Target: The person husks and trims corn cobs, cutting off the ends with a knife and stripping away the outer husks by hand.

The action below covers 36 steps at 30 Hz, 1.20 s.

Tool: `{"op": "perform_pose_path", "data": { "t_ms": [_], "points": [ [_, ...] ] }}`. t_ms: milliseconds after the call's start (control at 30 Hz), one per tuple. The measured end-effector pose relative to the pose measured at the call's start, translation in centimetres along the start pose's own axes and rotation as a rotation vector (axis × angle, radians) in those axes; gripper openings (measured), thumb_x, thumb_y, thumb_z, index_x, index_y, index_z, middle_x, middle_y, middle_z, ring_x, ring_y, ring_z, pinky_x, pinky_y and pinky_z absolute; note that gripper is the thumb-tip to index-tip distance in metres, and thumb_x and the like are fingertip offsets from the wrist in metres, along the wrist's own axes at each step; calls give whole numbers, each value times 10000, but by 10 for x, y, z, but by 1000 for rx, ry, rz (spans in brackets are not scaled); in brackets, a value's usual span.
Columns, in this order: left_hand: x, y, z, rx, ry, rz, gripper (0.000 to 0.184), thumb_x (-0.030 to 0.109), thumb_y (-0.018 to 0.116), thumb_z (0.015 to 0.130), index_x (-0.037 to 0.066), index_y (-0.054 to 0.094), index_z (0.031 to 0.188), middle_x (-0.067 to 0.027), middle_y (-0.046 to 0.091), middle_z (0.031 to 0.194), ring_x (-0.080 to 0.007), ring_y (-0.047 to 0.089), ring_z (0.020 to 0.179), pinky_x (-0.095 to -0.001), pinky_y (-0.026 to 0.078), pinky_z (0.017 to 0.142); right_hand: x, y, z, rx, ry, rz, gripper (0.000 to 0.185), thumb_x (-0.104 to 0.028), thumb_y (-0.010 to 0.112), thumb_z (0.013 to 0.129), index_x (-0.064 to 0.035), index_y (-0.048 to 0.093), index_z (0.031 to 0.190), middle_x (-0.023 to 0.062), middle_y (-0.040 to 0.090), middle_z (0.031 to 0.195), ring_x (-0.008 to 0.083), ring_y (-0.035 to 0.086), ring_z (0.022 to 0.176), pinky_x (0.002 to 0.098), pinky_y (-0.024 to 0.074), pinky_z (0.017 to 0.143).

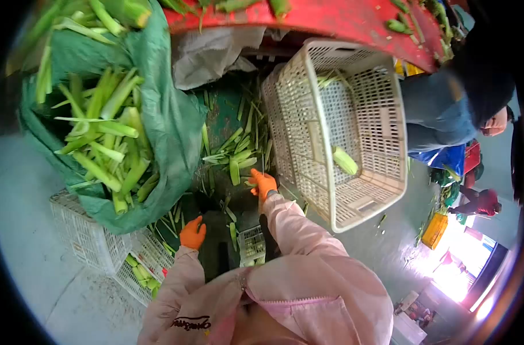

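Note:
My right hand (264,183), in an orange glove, reaches over the floor beside a loose pile of green husk leaves (236,160). Its fingers look apart, and I see nothing held in them. Lower and to the left, my left hand (193,233), also gloved in orange, hangs with thumb and fingers apart, holding nothing. Just above it stands a big green sack (175,123) full of stripped husks (109,144). To the right of my right hand, a white plastic crate (331,198) lies tilted, with one pale green ear of corn (345,160) inside.
A red table (342,23) with scattered green pieces runs along the top. White crates (83,236) stand at lower left, one holding green ears (141,271). A small crate (252,244) sits near my body. A person in jeans (437,106) stands at right; a yellow crate (434,231) lies farther off.

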<state>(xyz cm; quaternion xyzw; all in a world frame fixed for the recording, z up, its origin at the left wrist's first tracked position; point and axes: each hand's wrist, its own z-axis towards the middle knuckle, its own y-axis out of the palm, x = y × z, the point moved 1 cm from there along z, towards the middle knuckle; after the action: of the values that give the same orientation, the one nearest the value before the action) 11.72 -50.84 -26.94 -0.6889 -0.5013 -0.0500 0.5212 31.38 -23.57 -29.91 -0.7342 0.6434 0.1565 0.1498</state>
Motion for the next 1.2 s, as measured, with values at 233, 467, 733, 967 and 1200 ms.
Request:
{"op": "perform_pose_path", "data": {
  "t_ms": [233,467,733,967,1200],
  "points": [
    [-35,63,126,-55,48,78,374,265,631,867,80,652,1190,-149,679,1107,-345,638,1012,-419,507,877,-13,-16,178,274,-170,-471,864,-576,708,760,1,505,1369,210,620,1240,332,684,901,423,564,684],
    [-77,152,253,-96,-9,-16,502,330,624,898,75,559,1325,-187,615,1239,-336,607,1094,-419,486,907,36,-60,371,349,-34,-1058,992,-650,694,740,-68,368,1474,210,534,1355,270,677,962,438,572,788],
    [-149,242,349,0,-412,-450,824,559,570,909,141,235,1535,-193,328,1505,-351,373,1355,-451,398,1033,35,-47,394,444,153,-899,1115,-789,606,696,-72,316,1498,240,561,1310,344,640,1065,490,526,882],
    [-136,291,375,-10,-614,-128,902,704,455,887,226,91,1558,-234,81,1580,-467,131,1432,-645,205,1098,82,-13,410,596,-230,-1036,1063,-684,633,730,-117,228,1533,231,575,1297,423,624,1060,515,520,853],
    [-124,325,352,-150,-319,-190,776,634,390,949,212,142,1552,-184,121,1588,-484,121,1428,-659,184,1123,86,27,393,210,-429,-1026,807,-407,647,845,-156,288,1523,235,629,1191,362,661,886,435,522,763]
  ]
}}
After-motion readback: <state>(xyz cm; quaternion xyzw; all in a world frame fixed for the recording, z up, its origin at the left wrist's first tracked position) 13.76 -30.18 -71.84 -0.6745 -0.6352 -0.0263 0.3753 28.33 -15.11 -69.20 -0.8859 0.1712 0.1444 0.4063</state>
